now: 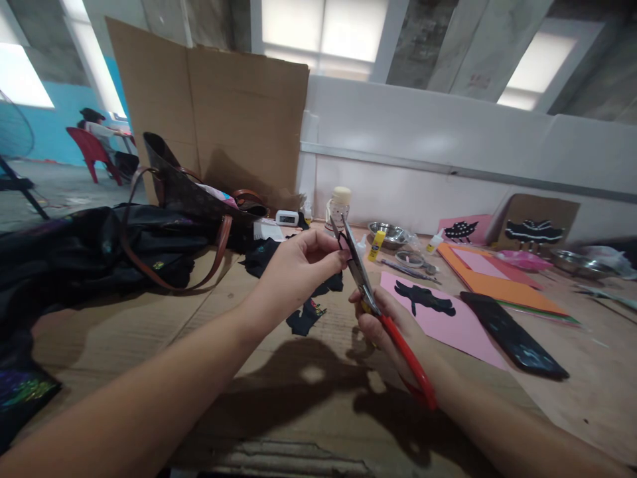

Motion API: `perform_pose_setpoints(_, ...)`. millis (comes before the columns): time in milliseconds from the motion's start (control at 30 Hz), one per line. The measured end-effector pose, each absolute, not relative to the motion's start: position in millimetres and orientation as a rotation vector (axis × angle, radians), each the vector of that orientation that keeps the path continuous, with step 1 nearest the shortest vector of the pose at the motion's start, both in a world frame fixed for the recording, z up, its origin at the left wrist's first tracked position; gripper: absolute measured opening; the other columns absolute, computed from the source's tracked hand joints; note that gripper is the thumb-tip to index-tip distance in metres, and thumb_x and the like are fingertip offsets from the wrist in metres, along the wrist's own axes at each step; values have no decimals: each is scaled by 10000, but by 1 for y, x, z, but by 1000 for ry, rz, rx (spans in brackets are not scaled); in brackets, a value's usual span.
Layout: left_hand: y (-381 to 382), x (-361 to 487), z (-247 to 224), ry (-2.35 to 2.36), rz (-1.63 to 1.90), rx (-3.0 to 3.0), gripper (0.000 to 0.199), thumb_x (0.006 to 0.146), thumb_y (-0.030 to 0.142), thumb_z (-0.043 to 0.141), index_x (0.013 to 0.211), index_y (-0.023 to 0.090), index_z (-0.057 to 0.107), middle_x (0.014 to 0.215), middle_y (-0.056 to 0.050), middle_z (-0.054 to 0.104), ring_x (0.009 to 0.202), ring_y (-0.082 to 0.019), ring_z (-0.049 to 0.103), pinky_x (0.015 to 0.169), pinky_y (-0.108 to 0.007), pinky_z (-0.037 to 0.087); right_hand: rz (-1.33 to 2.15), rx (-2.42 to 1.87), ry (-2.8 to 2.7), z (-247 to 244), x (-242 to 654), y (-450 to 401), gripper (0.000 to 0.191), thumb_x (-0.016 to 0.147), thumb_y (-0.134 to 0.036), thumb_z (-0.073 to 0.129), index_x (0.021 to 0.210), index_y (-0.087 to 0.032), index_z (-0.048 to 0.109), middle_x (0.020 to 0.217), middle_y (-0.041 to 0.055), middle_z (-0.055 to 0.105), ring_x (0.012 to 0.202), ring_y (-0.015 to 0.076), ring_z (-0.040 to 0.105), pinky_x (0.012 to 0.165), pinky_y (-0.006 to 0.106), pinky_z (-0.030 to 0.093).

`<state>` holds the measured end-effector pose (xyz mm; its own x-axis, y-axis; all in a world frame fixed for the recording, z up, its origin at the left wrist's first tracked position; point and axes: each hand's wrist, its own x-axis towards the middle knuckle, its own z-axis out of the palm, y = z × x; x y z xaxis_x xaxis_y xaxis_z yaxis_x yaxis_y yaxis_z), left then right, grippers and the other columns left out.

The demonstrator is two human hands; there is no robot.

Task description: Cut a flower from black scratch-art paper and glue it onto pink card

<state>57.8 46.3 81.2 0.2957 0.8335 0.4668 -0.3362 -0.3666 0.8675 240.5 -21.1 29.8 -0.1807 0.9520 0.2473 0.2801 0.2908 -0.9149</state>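
Note:
Red-handled scissors [409, 358] point up and away, their blades slightly parted, with my right hand [385, 318] closed around them near the pivot. My left hand [303, 265] pinches a small dark scrap between thumb and fingers, right at the blades; the scrap is mostly hidden. Below and behind my left hand, black fabric pieces [304, 318] lie on the cardboard [223, 372]. To the right of my right hand, a pink sheet [438, 325] bears a black cut-out shape [425, 299].
A black phone [515, 335] and orange paper [502, 282] lie at the right. Behind stand a glue stick [377, 245], a jar [340, 206] and a metal bowl [388, 234]. A brown handbag [189, 199] and black cloth [99, 252] fill the left. A person sits far left.

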Motion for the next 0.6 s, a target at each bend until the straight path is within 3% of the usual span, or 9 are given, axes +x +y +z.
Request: perform_pose_setpoints(600, 47, 57, 82, 555, 1329, 1479, 228, 774, 319, 801, 753, 175, 627, 774, -3, 694, 729, -130, 647, 721, -267, 530, 870, -1140, -1672, 19, 245, -14, 608, 870, -769, 614, 1134, -224, 552, 771, -42, 431, 585, 107, 311, 521, 256, 295)
